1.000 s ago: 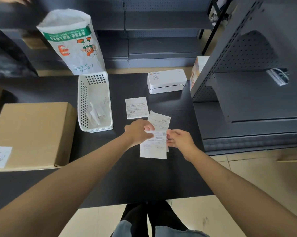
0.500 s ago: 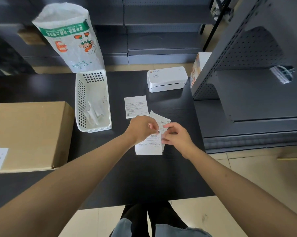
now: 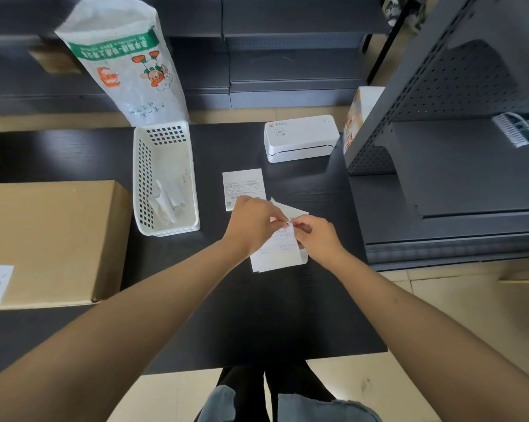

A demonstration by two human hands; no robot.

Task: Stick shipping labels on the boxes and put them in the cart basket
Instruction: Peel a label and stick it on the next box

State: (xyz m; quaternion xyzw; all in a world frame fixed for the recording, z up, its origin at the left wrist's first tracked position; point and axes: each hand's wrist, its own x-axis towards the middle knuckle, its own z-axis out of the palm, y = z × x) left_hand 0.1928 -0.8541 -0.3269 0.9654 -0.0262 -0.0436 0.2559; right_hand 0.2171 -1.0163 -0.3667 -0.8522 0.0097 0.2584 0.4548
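A white basket, a label printer and a printed sack are sitting on the dark worktop, with a cardboard box lying at the left. Both the left hand and right hand are pinching the top corner of a white printed label above the worktop, partly covering two more labels lying flat beyond.

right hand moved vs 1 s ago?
Yes. The right hand has shifted up the black table toward the flat white label lying on it, meeting the left hand at the held label's top edge.
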